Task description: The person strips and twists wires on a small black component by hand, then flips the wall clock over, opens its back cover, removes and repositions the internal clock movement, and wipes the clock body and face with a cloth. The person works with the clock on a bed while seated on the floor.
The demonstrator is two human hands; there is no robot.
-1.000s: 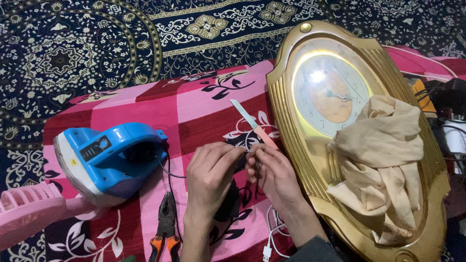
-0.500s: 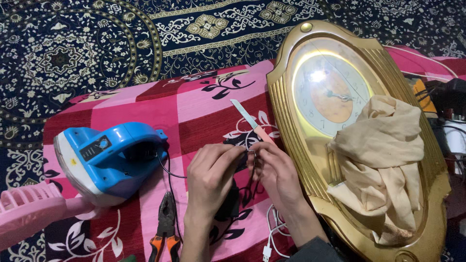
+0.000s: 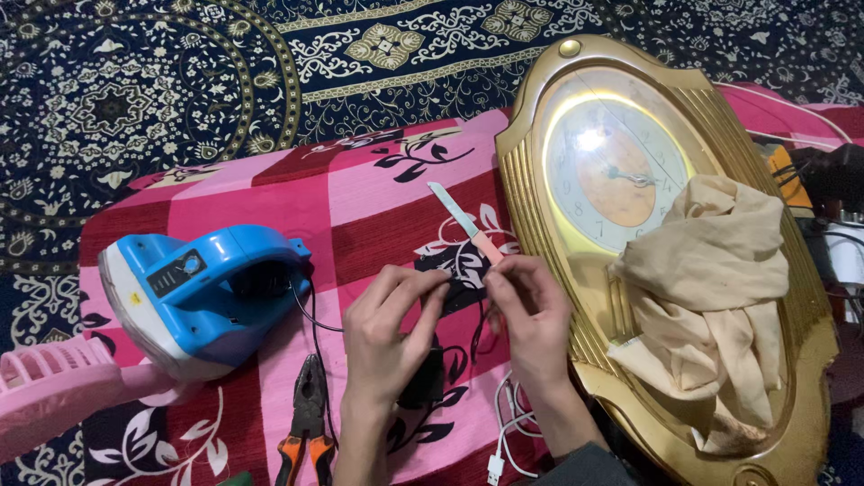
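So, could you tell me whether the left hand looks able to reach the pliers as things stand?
Probably yes: the pliers lie uncovered on the pink cloth just beside the left hand, though its fingers are busy with a thin black wire.

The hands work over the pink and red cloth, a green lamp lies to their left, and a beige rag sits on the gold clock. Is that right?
Not quite: the head view shows the lamp is blue, not green. The rest holds: both hands work over the pink and red cloth, and the beige rag lies on the gold clock.
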